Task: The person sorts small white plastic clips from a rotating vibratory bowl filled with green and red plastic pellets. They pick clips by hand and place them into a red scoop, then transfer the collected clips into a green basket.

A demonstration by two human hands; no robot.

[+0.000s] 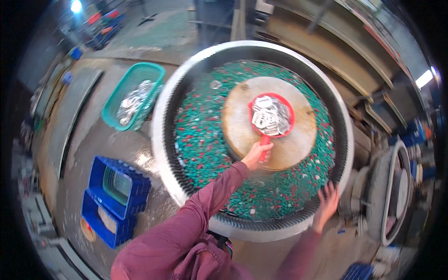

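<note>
A red plastic scoop (292,116) full of flat silver metal pieces (269,115) is over the round, stained centre (238,105) of a large tub (161,121). My left hand (255,155) is wrapped round its red handle. Green and red pellets (200,149) fill the ring-shaped channel around the centre, with a few pale pieces among them. At the tub's near right rim is my right hand (328,205), fingers spread and somewhat blurred, holding nothing. Whether it touches the rim I cannot tell.
A green basket (110,120) with more silver pieces stands left of the tub. Blue crates (138,193) sit on the wet floor nearer to me. Another round machine (391,196) stands at right, and metal shelving (326,51) rises at the far right.
</note>
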